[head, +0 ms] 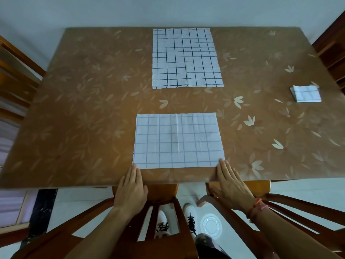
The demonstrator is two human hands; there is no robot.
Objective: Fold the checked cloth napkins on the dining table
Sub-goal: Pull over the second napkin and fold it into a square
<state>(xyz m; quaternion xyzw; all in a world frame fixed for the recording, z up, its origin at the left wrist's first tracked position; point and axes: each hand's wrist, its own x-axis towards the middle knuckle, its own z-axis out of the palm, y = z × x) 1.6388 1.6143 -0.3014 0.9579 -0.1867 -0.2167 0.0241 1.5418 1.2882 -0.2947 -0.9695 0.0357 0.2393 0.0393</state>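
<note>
fingers [134,171] of left hand [130,189] and right hand [232,186] lie straight, holding nothing, tips on the close corners of the near napkin [178,141], likely ready to fold it | spread napkin [185,57] waits further back on the counter [84,109] | folded napkin [307,94] sits apart at right, looks done

Bare tabletop [84,109] between flat napkins [179,141]
</note>
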